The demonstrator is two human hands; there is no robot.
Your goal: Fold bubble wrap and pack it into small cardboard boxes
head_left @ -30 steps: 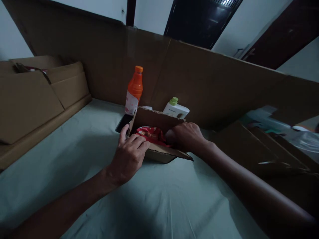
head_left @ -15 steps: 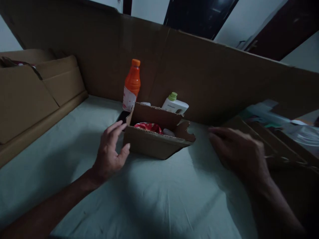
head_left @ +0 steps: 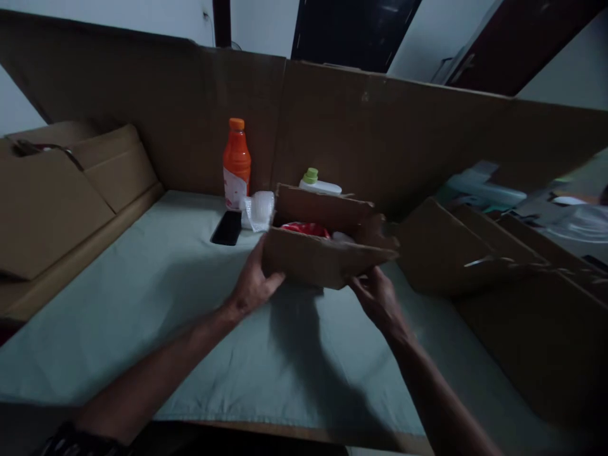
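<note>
1. Far left, a stack of brown cardboard boxes (head_left: pixel 57 190) leans against the side, flat-faced and matte, with flaps folded over. No print shows on them.
2. A tall cardboard wall (head_left: pixel 332 120) runs along the back, creased in upright folds, plain and dull brown.
3. The table cloth (head_left: pixel 156 297) is pale grey-green, smooth with a few soft wrinkles.
4. A black phone (head_left: pixel 227 228) lies flat on the cloth, glossy, its screen dark.
5. Behind it stands an orange bottle (head_left: pixel 236 163) with an orange cap and a white and red label; the writing is too small and dim to read.
6. Just beside the bottle sits a wad of bubble wrap (head_left: pixel 258 211), whitish and crinkled.
7. The left hand (head_left: pixel 254 285) grips the near left corner of the small box (head_left: pixel 323 256), fingers tucked under and thumb up on its side.
8. That small box is corrugated cardboard, open-topped, with ragged flaps; it sits near the middle of the cloth, seemingly raised a little above it. Something red (head_left: pixel 306 228) and crumpled shows inside.
9. Behind the box peeks a white bottle (head_left: pixel 317 184) with a green cap; its label is hidden.
10. The right hand (head_left: pixel 380 297) holds the box's near right underside, fingers curled narrow against the cardboard.
11. To the right lie more cardboard sheets (head_left: pixel 475 266), angled and overlapping, and beyond them blurred pale packaging.
</note>
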